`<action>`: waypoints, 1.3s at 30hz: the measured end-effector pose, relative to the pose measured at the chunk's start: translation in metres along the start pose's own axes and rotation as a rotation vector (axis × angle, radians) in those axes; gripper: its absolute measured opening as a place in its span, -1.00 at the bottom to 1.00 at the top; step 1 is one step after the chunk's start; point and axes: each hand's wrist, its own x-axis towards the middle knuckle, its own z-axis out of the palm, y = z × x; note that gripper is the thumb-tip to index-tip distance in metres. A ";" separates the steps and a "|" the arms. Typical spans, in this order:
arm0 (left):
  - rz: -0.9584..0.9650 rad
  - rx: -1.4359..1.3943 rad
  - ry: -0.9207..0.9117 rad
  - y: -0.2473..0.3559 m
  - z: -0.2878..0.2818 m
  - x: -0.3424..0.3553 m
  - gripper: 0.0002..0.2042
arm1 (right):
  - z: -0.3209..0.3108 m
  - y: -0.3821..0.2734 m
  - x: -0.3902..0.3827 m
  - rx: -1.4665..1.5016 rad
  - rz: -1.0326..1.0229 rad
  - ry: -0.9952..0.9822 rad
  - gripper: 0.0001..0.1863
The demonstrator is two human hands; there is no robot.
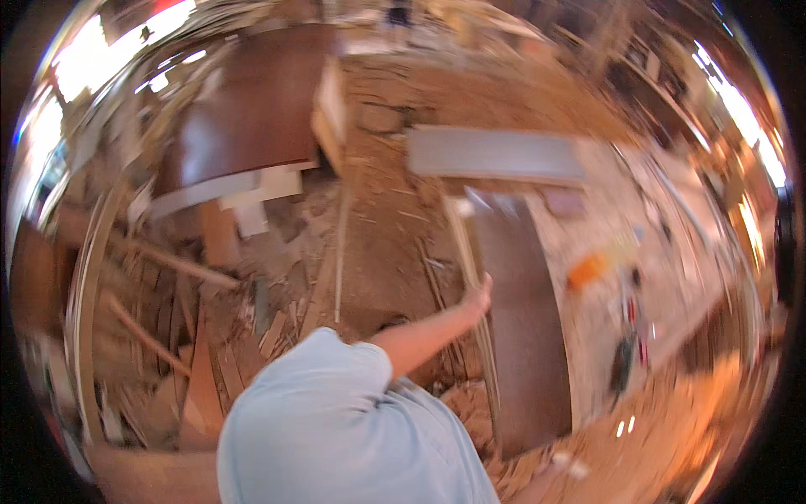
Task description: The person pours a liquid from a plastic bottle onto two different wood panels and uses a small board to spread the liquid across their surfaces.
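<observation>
A long dark brown board [529, 328] with a pale left edge stretches away to the right of my body. My left hand [481, 297] grips that left edge about midway along, its fingers bent over onto the brown face, slightly blurred. Low in the picture, past the board's near end, my right hand [546, 477] shows only as a smear. A small whitish patch [575, 467] lies beside its fingers; I cannot make out what it is or whether the hand holds it.
A pale grey panel [495, 155] lies across the far end. To the right, a light worktop [596, 353] carries an orange object [590, 269] and several blurred tools. A large glossy brown panel [260, 109] stands at far left, above wood scraps [277, 328] on the floor.
</observation>
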 end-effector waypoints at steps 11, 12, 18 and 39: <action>-0.265 -0.628 -0.264 -0.033 0.033 0.017 -0.02 | -0.028 0.018 0.002 -0.010 0.038 0.006 -0.01; -0.322 -0.563 -0.299 -0.014 0.051 -0.008 0.04 | -0.050 0.016 0.007 0.035 -0.003 0.048 0.00; -0.357 -0.626 -0.525 0.013 0.017 -0.033 0.10 | -0.037 0.005 -0.032 0.071 -0.054 0.180 -0.02; 0.433 -1.042 -0.263 0.249 -0.431 0.017 -0.12 | 0.344 0.093 -0.172 0.080 0.063 -0.505 -0.37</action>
